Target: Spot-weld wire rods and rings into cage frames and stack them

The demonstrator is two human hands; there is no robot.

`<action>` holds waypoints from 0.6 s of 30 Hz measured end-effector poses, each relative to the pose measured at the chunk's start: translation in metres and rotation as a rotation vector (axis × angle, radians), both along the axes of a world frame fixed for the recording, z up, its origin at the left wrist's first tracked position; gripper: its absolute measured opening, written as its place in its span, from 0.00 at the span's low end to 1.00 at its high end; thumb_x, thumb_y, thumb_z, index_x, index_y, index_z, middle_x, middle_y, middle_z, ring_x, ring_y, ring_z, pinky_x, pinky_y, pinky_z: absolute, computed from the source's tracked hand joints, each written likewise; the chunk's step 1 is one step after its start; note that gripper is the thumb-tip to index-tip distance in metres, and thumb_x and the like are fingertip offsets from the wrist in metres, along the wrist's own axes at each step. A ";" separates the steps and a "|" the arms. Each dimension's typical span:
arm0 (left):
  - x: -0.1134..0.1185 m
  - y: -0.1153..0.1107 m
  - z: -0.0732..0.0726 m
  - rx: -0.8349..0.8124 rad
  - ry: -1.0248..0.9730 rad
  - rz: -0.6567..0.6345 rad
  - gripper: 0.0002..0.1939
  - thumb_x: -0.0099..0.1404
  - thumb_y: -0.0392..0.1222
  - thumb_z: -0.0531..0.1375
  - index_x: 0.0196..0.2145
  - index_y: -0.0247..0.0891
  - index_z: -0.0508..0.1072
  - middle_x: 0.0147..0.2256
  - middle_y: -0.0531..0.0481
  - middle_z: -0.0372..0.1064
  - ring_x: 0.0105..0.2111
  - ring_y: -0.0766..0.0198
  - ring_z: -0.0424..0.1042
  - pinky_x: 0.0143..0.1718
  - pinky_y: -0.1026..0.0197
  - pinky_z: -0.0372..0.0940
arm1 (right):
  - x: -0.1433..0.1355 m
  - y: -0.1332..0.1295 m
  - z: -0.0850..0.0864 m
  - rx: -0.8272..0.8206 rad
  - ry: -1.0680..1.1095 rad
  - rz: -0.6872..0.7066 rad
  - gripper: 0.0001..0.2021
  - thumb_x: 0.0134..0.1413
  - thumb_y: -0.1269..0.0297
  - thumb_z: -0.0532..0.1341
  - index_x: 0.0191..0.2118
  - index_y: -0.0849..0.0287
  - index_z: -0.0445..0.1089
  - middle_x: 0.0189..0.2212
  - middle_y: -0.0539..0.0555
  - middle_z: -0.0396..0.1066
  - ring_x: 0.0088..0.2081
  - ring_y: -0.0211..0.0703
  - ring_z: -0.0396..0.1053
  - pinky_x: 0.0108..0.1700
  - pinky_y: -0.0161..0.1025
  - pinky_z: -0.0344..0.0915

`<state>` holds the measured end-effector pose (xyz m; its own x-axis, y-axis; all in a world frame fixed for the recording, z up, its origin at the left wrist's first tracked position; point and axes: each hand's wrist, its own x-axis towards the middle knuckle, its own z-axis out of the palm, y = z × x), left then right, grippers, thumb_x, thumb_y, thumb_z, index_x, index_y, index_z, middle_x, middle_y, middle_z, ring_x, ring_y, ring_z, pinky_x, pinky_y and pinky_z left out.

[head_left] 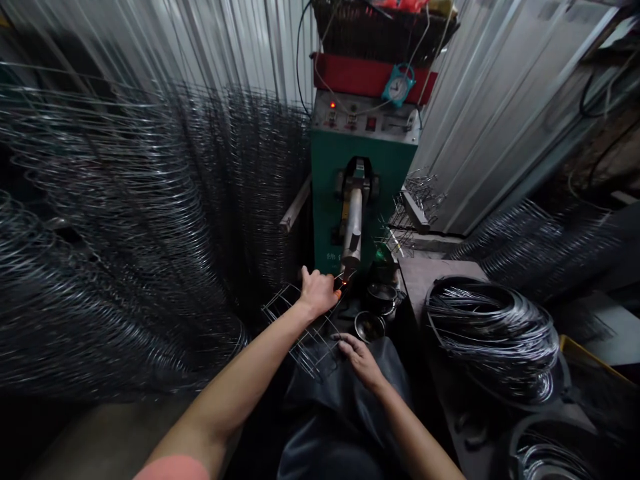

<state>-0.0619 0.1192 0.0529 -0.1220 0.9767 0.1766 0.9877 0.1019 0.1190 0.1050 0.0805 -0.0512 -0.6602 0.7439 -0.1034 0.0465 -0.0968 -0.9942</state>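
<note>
A wire rack [315, 340] of crossed thin metal rods lies over my lap, tilted up toward a green spot welder [327, 200]. My left hand [319, 293] is closed on its far end, close under the machine's round metal arm [353, 227]. An orange glow [344, 283] shows where the wire meets the electrode tip. At the rack's near right side my right hand [357, 357] pinches a wire between thumb and fingers. The fingertips of my left hand are partly hidden.
Tall stacks of wire rings [150, 200] crowd the left. To the right, a bench [440, 267] bears a basin of loose wire rods [490, 327]. Small metal bowls [370, 327] sit below the welder. A blue clock [399, 85] hangs on the machine's top.
</note>
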 end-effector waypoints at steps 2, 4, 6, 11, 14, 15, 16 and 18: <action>-0.005 -0.012 0.000 0.037 -0.013 -0.017 0.20 0.58 0.53 0.55 0.37 0.34 0.73 0.32 0.40 0.73 0.41 0.48 0.67 0.54 0.33 0.42 | -0.001 -0.002 -0.003 -0.010 0.032 -0.012 0.21 0.49 0.45 0.57 0.39 0.58 0.70 0.24 0.49 0.67 0.27 0.38 0.63 0.33 0.36 0.61; -0.013 -0.040 -0.005 0.131 -0.053 -0.027 0.28 0.57 0.58 0.54 0.48 0.35 0.68 0.40 0.39 0.71 0.45 0.48 0.65 0.54 0.32 0.39 | -0.001 -0.007 -0.005 -0.004 0.054 -0.035 0.19 0.50 0.47 0.57 0.37 0.58 0.70 0.24 0.50 0.68 0.28 0.39 0.64 0.33 0.37 0.61; -0.023 -0.083 -0.018 0.256 -0.115 -0.002 0.39 0.55 0.63 0.54 0.57 0.36 0.57 0.50 0.37 0.64 0.51 0.47 0.61 0.56 0.33 0.40 | 0.002 -0.017 -0.005 -0.011 0.071 -0.062 0.17 0.53 0.49 0.56 0.38 0.58 0.70 0.25 0.50 0.68 0.28 0.39 0.64 0.33 0.36 0.61; -0.025 -0.182 -0.069 0.217 -0.393 0.071 0.54 0.47 0.64 0.60 0.63 0.40 0.39 0.59 0.34 0.50 0.58 0.46 0.52 0.56 0.40 0.49 | 0.006 -0.049 0.002 -0.133 0.111 -0.174 0.17 0.52 0.50 0.57 0.39 0.58 0.70 0.26 0.52 0.70 0.30 0.41 0.66 0.35 0.37 0.64; -0.011 -0.200 -0.079 0.018 -0.600 0.005 0.64 0.39 0.64 0.64 0.63 0.39 0.32 0.61 0.31 0.43 0.60 0.44 0.48 0.57 0.39 0.46 | 0.005 -0.065 0.010 -0.230 0.076 -0.229 0.20 0.50 0.48 0.58 0.42 0.58 0.68 0.29 0.54 0.72 0.31 0.44 0.69 0.33 0.38 0.66; -0.006 -0.202 -0.077 -0.004 -0.670 -0.003 0.66 0.38 0.63 0.65 0.63 0.38 0.31 0.61 0.31 0.44 0.59 0.45 0.49 0.57 0.40 0.46 | 0.007 -0.068 0.011 -0.237 0.036 -0.239 0.22 0.50 0.47 0.57 0.45 0.58 0.67 0.31 0.55 0.73 0.32 0.45 0.70 0.32 0.39 0.66; -0.001 -0.203 -0.072 0.003 -0.739 -0.006 0.67 0.38 0.62 0.66 0.63 0.38 0.30 0.60 0.31 0.47 0.59 0.46 0.51 0.57 0.42 0.47 | 0.009 -0.070 0.012 -0.210 -0.025 -0.234 0.24 0.51 0.46 0.55 0.48 0.57 0.65 0.33 0.56 0.74 0.33 0.46 0.71 0.33 0.39 0.67; 0.003 -0.205 -0.060 0.052 -0.841 -0.034 0.68 0.38 0.58 0.68 0.63 0.37 0.29 0.54 0.35 0.59 0.56 0.49 0.57 0.56 0.46 0.51 | 0.016 -0.066 0.012 -0.074 -0.151 -0.166 0.27 0.54 0.45 0.50 0.54 0.57 0.60 0.38 0.57 0.74 0.36 0.49 0.72 0.35 0.41 0.69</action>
